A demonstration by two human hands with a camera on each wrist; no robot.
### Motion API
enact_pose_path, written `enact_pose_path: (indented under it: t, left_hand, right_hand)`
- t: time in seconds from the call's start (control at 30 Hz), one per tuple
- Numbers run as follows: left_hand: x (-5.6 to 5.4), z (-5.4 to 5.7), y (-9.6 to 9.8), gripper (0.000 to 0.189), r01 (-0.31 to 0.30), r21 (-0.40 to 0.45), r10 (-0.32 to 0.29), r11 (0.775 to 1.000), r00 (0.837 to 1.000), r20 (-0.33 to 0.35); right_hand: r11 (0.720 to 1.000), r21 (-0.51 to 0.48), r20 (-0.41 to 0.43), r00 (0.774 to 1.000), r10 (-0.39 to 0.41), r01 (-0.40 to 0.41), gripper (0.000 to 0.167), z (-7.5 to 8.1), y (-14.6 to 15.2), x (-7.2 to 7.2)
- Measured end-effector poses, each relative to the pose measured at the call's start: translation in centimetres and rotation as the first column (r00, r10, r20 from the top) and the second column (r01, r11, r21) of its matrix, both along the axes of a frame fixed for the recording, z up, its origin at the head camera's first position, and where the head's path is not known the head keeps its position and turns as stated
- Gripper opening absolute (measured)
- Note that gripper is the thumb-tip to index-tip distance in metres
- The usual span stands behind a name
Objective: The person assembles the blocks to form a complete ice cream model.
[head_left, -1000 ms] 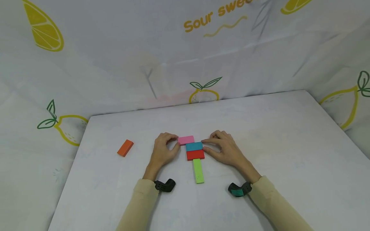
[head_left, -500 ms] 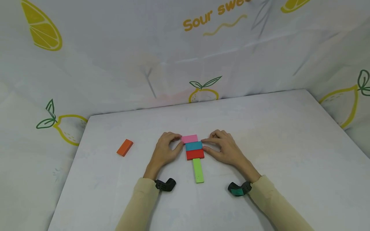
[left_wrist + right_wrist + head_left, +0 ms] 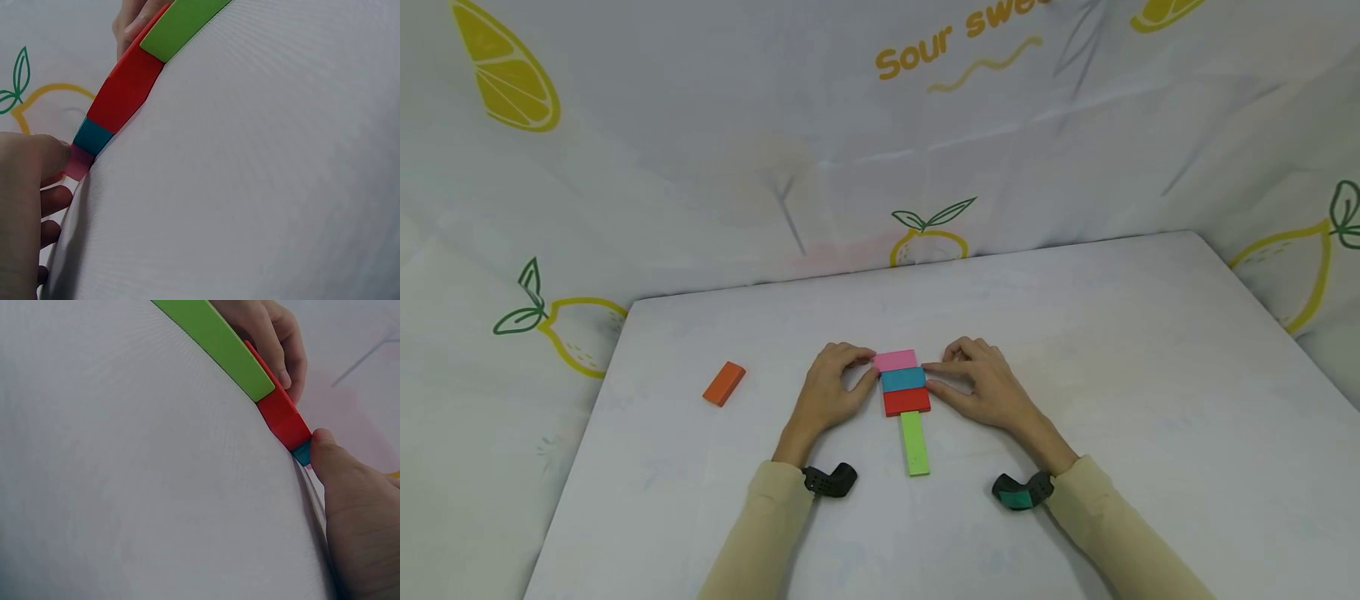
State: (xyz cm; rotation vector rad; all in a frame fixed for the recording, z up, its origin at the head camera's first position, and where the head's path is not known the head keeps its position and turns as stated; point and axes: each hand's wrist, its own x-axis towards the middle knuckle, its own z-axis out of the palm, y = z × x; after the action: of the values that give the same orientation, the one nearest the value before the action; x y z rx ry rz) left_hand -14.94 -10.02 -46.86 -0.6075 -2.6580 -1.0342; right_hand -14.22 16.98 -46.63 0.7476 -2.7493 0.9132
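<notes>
A row of flat wooden blocks lies on the white table: a pink block [image 3: 895,360] at the far end, a blue block [image 3: 903,379], a red block [image 3: 907,402], and a green block [image 3: 914,443] pointing toward me. My left hand [image 3: 831,389] pinches the left end of the pink block between thumb and forefinger. Opposite it, my right hand [image 3: 981,385] holds the right end of the blue block with thumb and forefinger. In the right wrist view, the right thumb [image 3: 328,453] covers part of the blue block. The pink block sits against the blue one's far edge, slightly left.
An orange block [image 3: 724,384] lies apart at the left of the white table [image 3: 1075,333]. Behind the table hangs a white cloth [image 3: 715,167] printed with lemons. Each wrist wears a dark camera band, the left band [image 3: 830,481] and the right band [image 3: 1022,491].
My left hand has slid the pink block to the right along the far side of the blue block. The right hand and the other blocks have stayed in place.
</notes>
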Motion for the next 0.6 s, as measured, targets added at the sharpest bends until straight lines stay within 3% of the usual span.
enact_pose_path:
  t: [0.37,0.6]
  left_hand:
    - [-0.13,-0.12,-0.02,0.024,0.015,-0.007,-0.015,1.0,1.0,-0.022]
    - [-0.18,-0.08,0.0,0.025,0.016,-0.02,-0.016,1.0,1.0,0.004]
  right_hand:
    - [1.0,0.004,0.016,1.0,0.0,0.0,0.033,0.23,-0.02,0.1]
    - [1.0,0.004,0.013,1.0,0.003,-0.003,0.033,0.19,0.0,0.1]
